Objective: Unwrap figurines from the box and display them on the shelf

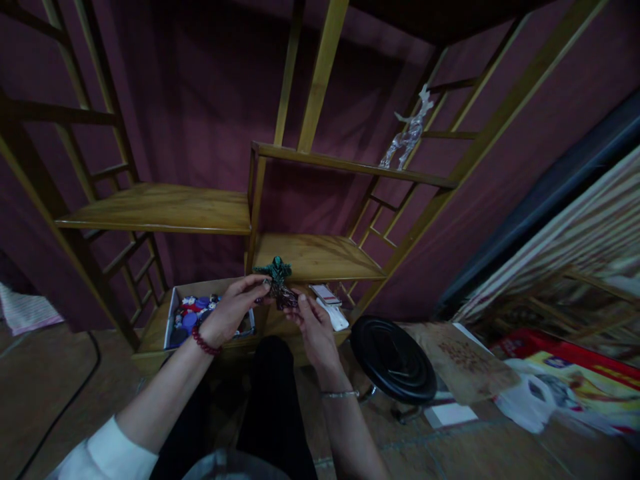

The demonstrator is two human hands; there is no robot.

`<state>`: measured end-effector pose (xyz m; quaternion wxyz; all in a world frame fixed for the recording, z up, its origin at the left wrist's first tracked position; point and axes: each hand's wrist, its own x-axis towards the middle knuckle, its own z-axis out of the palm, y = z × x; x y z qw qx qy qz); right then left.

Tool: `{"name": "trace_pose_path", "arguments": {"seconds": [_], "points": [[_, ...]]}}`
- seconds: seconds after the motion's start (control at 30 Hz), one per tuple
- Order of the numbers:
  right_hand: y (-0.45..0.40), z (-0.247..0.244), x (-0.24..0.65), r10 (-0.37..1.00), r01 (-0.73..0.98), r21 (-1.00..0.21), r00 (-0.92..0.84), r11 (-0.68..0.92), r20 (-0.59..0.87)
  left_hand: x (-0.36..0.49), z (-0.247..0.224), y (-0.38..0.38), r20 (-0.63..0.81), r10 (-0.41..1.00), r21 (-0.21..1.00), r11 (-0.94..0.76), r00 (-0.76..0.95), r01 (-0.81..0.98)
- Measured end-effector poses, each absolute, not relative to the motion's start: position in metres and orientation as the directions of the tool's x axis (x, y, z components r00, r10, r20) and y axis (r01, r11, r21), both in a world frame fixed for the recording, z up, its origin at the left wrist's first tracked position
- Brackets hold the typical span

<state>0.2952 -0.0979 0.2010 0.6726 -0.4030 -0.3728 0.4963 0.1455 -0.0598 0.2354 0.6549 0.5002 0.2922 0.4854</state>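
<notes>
Wooden shelves [165,208] back an apparent figurine [279,272] between left grip [231,311] and right grip [316,331].

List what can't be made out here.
All in the head view:
Figurine: parts hidden by the left hand and right hand.
Box: some contents hidden behind the left hand.
Phone-like device: screen details too small.
Red-and-yellow packaging: print blurred.
Black stool: legs mostly hidden by its seat.

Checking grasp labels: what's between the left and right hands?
A green and dark figurine, held by the left hand and right hand, in the head view.
</notes>
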Motion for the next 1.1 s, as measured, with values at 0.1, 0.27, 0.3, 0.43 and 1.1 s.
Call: {"name": "trace_pose_path", "arguments": {"seconds": [0.1,0.27,0.3,0.43,1.1], "points": [[-0.097,0.204,0.296,0.977,-0.411,-0.898,0.199,0.158,0.081,0.145,0.239,-0.059,0.085,0.934,0.929,0.052,0.347,-0.367],[-0.096,0.211,0.297,0.987,-0.463,-0.88,0.158,0.101,0.029,0.143,0.244,-0.058,0.062,0.929,0.915,0.093,0.366,-0.392],[-0.095,0.212,0.297,0.989,-0.472,-0.877,0.148,0.089,0.021,0.143,0.244,-0.057,0.056,0.927,0.913,0.103,0.371,-0.395],[-0.093,0.213,0.297,0.993,-0.485,-0.873,0.116,0.047,-0.011,0.14,0.244,-0.055,0.04,0.92,0.912,0.125,0.389,-0.39],[-0.094,0.215,0.295,0.994,-0.376,-0.926,0.112,0.037,-0.005,0.139,0.251,-0.059,0.037,0.877,0.936,0.137,0.479,-0.324]]}}
